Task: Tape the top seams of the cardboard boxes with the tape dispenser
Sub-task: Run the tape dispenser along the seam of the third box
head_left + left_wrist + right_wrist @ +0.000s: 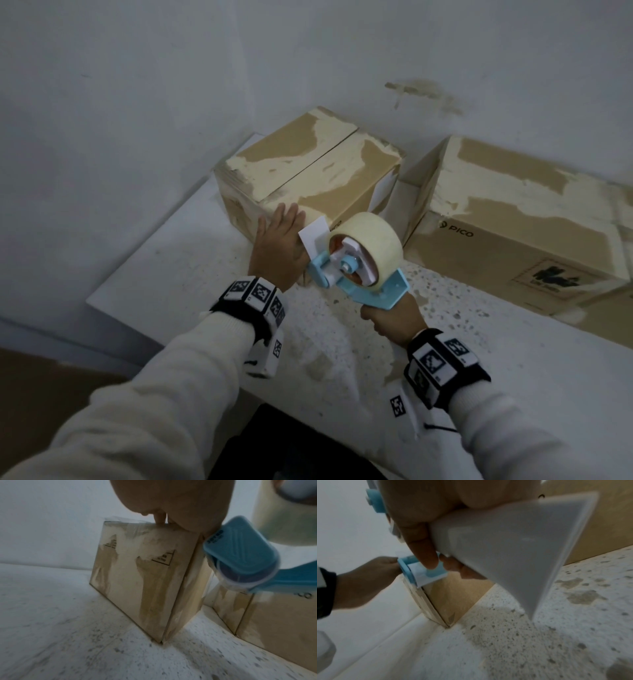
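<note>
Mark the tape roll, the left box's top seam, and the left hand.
tape roll [371,236]: head view, outer face of the roll.
seam [322,156]: head view, mid-length of the dark gap between flaps.
left hand [279,240]: head view, back of the hand.

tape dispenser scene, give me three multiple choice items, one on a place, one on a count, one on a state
1. Where is the left hand?
A. flat against the near top corner of the left box
B. on the right box
C. on the tape roll

2. How many cardboard boxes show on the speckled counter?
A. one
B. two
C. four

3. What is the state of the top seam of the left box?
A. covered by fresh tape
C. flaps standing open
B. closed, a dark bare line

Key: 1 A, the straight fingers lie on that corner in the head view. 2 B, two stand side by side. 3 B, the flaps meet with no strip over them, while the right hand holds the tape dispenser before the near corner.
</note>
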